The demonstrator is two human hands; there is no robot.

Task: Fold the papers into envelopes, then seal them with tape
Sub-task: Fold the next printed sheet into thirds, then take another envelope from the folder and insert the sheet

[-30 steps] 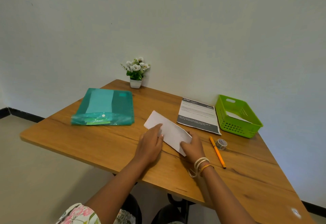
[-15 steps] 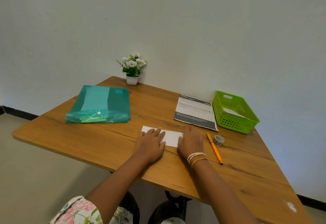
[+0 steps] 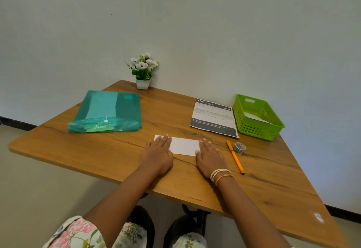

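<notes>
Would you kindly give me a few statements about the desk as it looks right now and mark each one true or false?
1. Both hands press flat on the folded white paper. True: left hand on its left end, right hand on its right.
2. The tape roll sits inside the green basket. False: it lies on the table beside the orange pen.
3. The green basket holds a white paper. True.
4. The teal folder lies right of the printed sheet. False: it lies left.
</notes>
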